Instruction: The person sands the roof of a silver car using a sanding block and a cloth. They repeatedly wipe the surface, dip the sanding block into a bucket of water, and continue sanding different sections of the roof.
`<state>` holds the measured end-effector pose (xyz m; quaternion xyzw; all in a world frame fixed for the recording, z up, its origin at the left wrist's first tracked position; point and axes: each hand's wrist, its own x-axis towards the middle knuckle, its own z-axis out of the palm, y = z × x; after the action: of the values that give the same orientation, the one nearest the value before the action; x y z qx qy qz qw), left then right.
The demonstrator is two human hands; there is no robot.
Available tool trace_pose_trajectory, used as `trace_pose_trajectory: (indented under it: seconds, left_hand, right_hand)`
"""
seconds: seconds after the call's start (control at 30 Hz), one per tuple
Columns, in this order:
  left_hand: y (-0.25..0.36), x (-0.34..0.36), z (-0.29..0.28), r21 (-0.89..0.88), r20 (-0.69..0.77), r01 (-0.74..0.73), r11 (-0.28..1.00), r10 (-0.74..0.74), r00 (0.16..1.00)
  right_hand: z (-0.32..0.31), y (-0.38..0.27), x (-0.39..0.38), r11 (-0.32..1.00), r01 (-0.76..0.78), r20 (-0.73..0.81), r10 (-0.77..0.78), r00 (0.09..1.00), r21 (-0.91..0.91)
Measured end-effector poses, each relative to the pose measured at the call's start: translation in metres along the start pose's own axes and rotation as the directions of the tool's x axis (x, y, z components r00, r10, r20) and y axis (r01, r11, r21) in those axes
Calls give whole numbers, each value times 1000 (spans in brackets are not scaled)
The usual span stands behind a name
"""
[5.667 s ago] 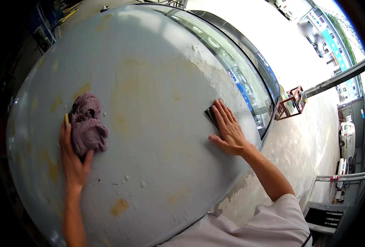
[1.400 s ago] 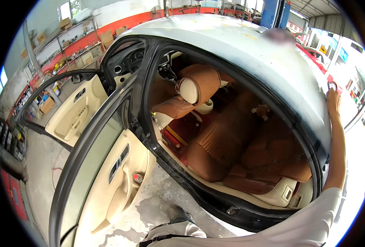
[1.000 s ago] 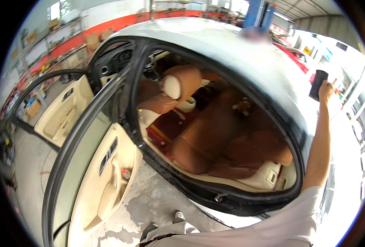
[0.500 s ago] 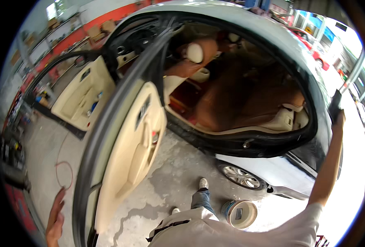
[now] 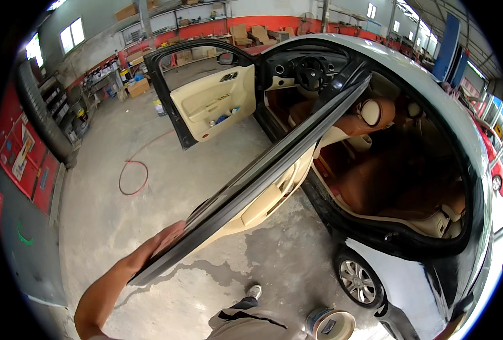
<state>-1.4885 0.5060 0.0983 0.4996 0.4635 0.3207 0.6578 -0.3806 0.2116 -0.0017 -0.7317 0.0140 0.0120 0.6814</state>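
At lower left, the left hand (image 5: 169, 238) grips the open rear door's (image 5: 262, 195) top edge, seemingly for balance; the right hand is out of frame.

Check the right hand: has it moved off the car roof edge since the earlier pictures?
Yes. Half a second ago it gripped the roof edge at the rear; now it has left the picture. The roof is bare, and only the left hand shows, on the rear door.

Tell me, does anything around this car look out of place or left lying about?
A red hose lies looped loose on the concrete floor, and an open round tub sits beside the rear wheel. The left hand rests on the rear door top edge.
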Motion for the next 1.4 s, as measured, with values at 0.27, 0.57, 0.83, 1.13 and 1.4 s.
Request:
trace_pose_trajectory:
  seconds: [0.27, 0.57, 0.83, 1.13, 1.4]
  left_hand:
    - [0, -6, 93, 202, 18, -221, 954, 222, 975]
    - [-36, 16, 308, 304, 235, -794, 526, 766, 598]
    - [-41, 155, 561, 199, 27, -767, 610, 779, 626]
    - [-162, 184, 683, 279, 698, -771, 572, 431, 573]
    - [-276, 188, 459, 627, 467, -362, 690, 39, 884]
  right_hand:
    - [-228, 104, -26, 996, -83, -122, 81, 989, -17]
    - [-529, 218, -179, 969, -146, -380, 215, 900, 201]
    - [-714, 303, -390, 839, -54, -513, 381, 770, 541]
    - [-575, 329, -388, 795, -325, -495, 582, 645, 511]
    - [-479, 303, -341, 820, -369, -410, 547, 729, 437]
